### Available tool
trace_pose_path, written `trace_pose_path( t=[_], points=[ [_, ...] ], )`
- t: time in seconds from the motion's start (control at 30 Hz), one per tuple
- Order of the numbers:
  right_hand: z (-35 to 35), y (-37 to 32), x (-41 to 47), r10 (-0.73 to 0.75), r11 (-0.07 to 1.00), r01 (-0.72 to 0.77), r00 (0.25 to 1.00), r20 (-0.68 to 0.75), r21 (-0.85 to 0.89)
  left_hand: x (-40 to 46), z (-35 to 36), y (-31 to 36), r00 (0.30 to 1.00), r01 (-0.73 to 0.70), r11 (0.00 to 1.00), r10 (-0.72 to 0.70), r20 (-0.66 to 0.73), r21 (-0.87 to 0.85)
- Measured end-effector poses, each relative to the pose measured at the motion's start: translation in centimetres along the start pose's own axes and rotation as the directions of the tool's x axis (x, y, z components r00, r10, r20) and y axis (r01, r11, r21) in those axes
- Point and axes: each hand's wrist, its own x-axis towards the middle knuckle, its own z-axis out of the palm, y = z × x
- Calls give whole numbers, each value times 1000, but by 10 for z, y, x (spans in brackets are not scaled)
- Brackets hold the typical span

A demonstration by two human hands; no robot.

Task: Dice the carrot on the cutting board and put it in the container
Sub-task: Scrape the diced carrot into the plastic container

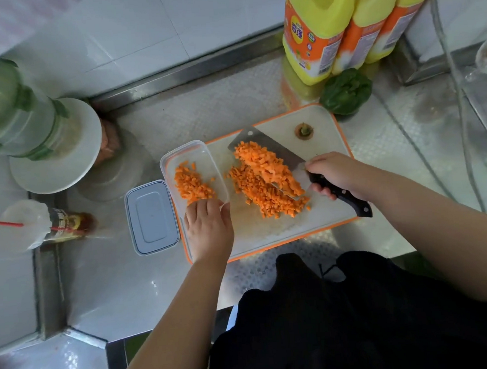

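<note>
Soft, even daylight; wide-angle bending and perhaps motion blur smear the left edge.

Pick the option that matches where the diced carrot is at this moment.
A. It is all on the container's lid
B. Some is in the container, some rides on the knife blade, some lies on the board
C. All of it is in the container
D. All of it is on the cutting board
B: a small heap lies in the container, a load sits on the knife blade, and more diced carrot lies on the cutting board.
</note>
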Motion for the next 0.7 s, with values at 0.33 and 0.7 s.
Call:
trace_pose_path(
  t=[0.33, 0.7],
  points=[
    [60, -50, 10, 94, 954, -48, 985, 142, -295, 7, -42, 2, 922, -94, 931, -52, -384, -353],
    [97, -82, 22, 142, 851, -100, 989, 43, -516, 58, -26, 17, 894, -448, 865, 441, -86, -224]
  ],
)
